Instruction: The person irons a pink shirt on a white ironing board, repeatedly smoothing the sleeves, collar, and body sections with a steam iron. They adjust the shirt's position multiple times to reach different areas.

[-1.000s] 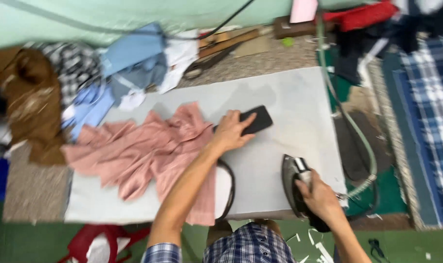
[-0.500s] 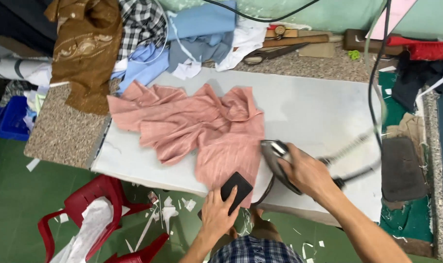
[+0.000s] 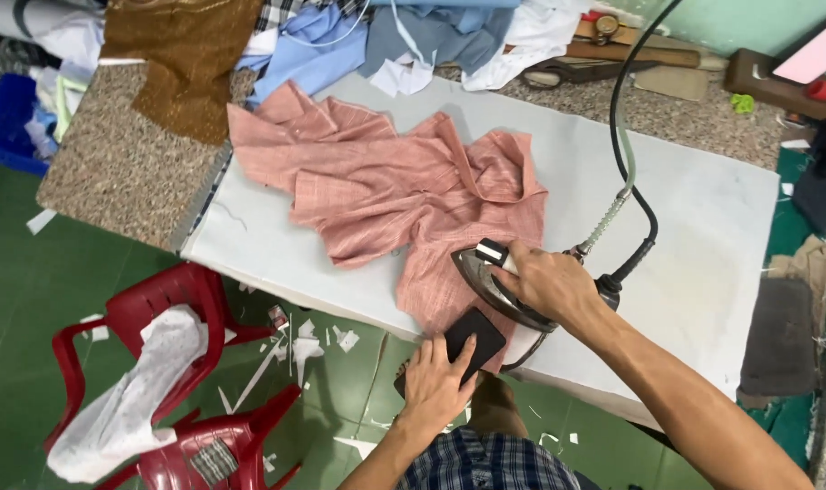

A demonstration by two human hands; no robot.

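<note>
Head view only, so one pass over it, taking the iron as landmark. It sits sole down on the near hem of a pink shirt, which lies crumpled across a pale ironing pad on the counter. The right hand is wrapped over the iron's handle, fingers curled closed on it, a grip that seems meant for pressing down while steering. From the iron's rear a black cord and a pale hose rise away toward the far wall, apparently kept up off the cloth.

Just nearer than the iron, at the pad's front edge, the left hand lies flat, fingers together, pressing a black pad onto the hem; this looks like a way to hold the cloth taut against the iron's pull.

Beyond the shirt, far from the iron, lie heaped blue cloths and a brown cloth. Below and left of the iron, on the green floor, stand red chairs holding white cloth, among paper scraps.
</note>
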